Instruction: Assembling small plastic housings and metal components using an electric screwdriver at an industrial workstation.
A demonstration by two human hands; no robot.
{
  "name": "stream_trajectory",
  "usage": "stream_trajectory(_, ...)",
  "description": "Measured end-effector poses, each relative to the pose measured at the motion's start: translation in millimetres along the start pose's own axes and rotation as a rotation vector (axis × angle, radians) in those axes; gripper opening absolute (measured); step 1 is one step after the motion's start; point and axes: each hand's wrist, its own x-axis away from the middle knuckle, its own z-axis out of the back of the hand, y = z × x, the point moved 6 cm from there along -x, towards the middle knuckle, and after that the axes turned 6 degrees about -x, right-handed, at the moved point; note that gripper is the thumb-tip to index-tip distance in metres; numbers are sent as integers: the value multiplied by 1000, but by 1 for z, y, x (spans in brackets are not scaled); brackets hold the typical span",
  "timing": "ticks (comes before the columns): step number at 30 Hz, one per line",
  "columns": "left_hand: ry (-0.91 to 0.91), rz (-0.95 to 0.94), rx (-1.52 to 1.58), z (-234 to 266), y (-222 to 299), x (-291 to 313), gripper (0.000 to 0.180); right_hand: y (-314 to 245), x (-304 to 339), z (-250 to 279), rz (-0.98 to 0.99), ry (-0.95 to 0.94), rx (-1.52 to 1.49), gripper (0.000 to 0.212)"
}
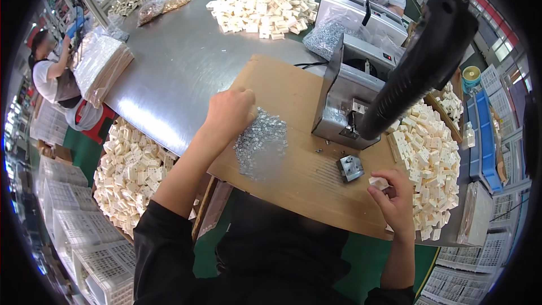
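My right hand (396, 199) pinches a small cream-white plastic block (379, 183) between thumb and fingers, low over the front right of the cardboard sheet (282, 87). Just left of it, a small metal fixture block (350, 168) rests on the cardboard. My left hand (231, 110) is closed, fingers curled down at the upper left edge of a heap of small shiny metal pieces (261, 140). What its fingertips hold, if anything, is hidden. A large pile of cream plastic blocks (432, 164) lies right beside my right hand.
A metal-cased machine (350, 96) stands at the back right, a thick black power-tool-like body (418, 62) slanting over it. More cream blocks lie in piles at the far side (265, 8) and lower left (132, 175). A bag of screws (330, 34) leans by the machine. People work beyond the table.
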Motion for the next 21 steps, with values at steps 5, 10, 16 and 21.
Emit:
stream_trajectory(5, 144, 49, 204, 28, 4, 17, 13, 2, -11, -5, -9, -52, -96, 22)
stream_trajectory(10, 216, 92, 627, 45, 51, 58, 18, 19, -20, -4, -71, -30, -218, 21)
stream_trajectory(16, 223, -175, 866, 45, 107, 78, 39, 35, -28, -6, -82, -58, -225, 21)
stream_trajectory(21, -30, -93, 862, -7, 122, 82, 17, 30, -30, -1, -127, -30, -294, 20)
